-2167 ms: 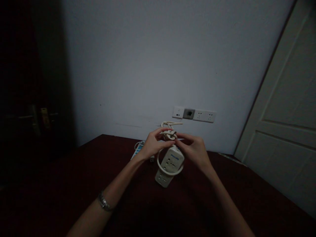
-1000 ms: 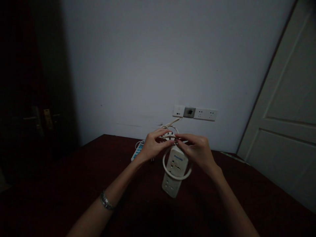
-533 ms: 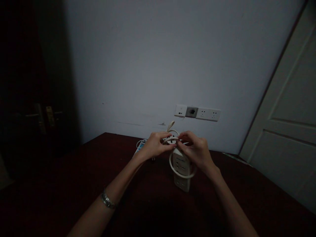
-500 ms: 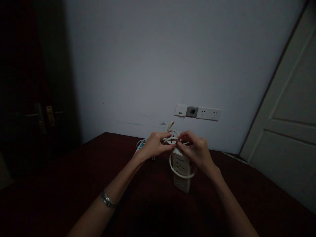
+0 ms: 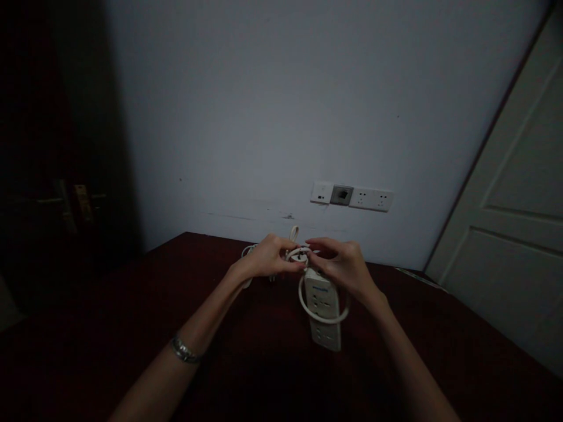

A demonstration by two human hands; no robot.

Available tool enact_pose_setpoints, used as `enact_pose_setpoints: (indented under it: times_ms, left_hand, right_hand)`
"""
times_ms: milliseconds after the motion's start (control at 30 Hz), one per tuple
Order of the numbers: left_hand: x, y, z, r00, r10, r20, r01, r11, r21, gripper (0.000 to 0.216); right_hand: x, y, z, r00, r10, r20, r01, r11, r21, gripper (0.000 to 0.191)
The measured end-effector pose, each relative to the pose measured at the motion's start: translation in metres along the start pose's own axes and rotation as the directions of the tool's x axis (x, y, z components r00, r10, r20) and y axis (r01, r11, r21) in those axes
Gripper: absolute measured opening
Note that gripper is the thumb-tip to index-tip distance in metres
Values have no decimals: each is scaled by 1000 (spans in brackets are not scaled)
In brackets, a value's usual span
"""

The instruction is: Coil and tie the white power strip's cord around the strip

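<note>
A white power strip point(image 5: 324, 312) hangs upright just above the dark red table point(image 5: 109, 328), with its own white cord point(image 5: 308, 305) looped round its upper half. My left hand point(image 5: 264, 258) and my right hand point(image 5: 341, 264) meet at the top of the strip. Both pinch the cord where it bunches together, fingers closed on it. A short free end of cord point(image 5: 294, 233) sticks up behind my fingers. A metal bracelet point(image 5: 182, 350) is on my left wrist.
A second white power strip point(image 5: 246, 252) lies on the table, mostly hidden behind my left hand. A row of wall sockets point(image 5: 352, 197) sits on the grey wall above the table. A white door point(image 5: 514, 234) stands at the right, a dark door with handle point(image 5: 70, 202) at the left.
The strip has swung from tilted left to nearly straight and sits slightly lower. The free cord end above my fingers has grown shorter. Both hands have stayed on the cord.
</note>
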State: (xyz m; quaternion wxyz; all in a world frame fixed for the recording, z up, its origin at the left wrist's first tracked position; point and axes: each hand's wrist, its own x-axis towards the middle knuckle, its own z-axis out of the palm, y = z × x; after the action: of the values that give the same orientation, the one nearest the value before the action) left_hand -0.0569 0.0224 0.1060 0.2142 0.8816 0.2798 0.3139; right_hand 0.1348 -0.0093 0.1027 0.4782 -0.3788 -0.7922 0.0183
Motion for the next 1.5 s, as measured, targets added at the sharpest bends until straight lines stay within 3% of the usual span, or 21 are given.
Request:
enact_pose_setpoints:
  times_ms: [133,333,567,667,767,867,900,933,1000,1067,1133,1233,1333,1400,1500]
  left_hand:
    - [-4,2,-7,993,-52,108,54,998,-13,28]
    - [-8,6,-21,990,-16,143,0,994,111,27]
    - [-12,9,-27,974,-43,223,29,997,67,27]
    - [-11,15,-27,993,23,118,-23,1000,1,28]
    - [-11,21,-29,995,66,-69,-73,992,-107,33]
    - [-12,23,-31,951,-37,-307,-7,990,-141,33]
    - [-12,23,-31,940,-87,-330,35,986,-162,38]
    - [-13,22,-30,944,-135,-302,78,978,-195,47]
    - [-12,20,-25,971,-197,-138,151,945,-291,62]
    - [-9,19,-20,976,-219,17,208,897,-390,64]
    - [-7,19,-15,971,-236,51,233,863,-448,61]
    - [-6,24,-13,967,-229,-111,180,923,-339,59]
    - [-8,31,-14,945,-104,-309,104,994,-14,37]
    - [-9,35,-14,944,-10,-331,50,992,115,25]
    - [-7,36,-12,971,58,-231,-53,998,28,25]
  right_hand:
    - [0,-3,3,998,-31,62,29,999,23,24]
    - [1,-4,8,988,-96,119,96,995,3,21]
    - [0,-11,12,975,-146,169,147,989,7,18]
    - [0,-10,8,990,-122,66,125,990,-57,12]
    - [1,-8,-1,996,-52,-71,47,996,-72,10]
    - [3,-8,-10,990,18,-138,-23,999,-34,11]
    - [3,-9,-12,987,41,-154,-44,999,-14,11]
    - [4,-10,-14,983,66,-172,-65,998,11,12]
    - [4,-14,-15,972,112,-206,-102,993,60,14]
    - [4,-18,-15,965,140,-220,-121,988,98,16]
    - [3,-22,-14,965,151,-213,-128,984,122,18]
    - [3,-24,-13,966,158,-202,-128,980,155,20]
    - [4,-22,-12,971,118,-207,-91,987,134,20]
    - [4,-21,-12,978,75,-193,-54,992,110,20]
    - [3,-21,-13,988,30,-151,-13,994,113,20]
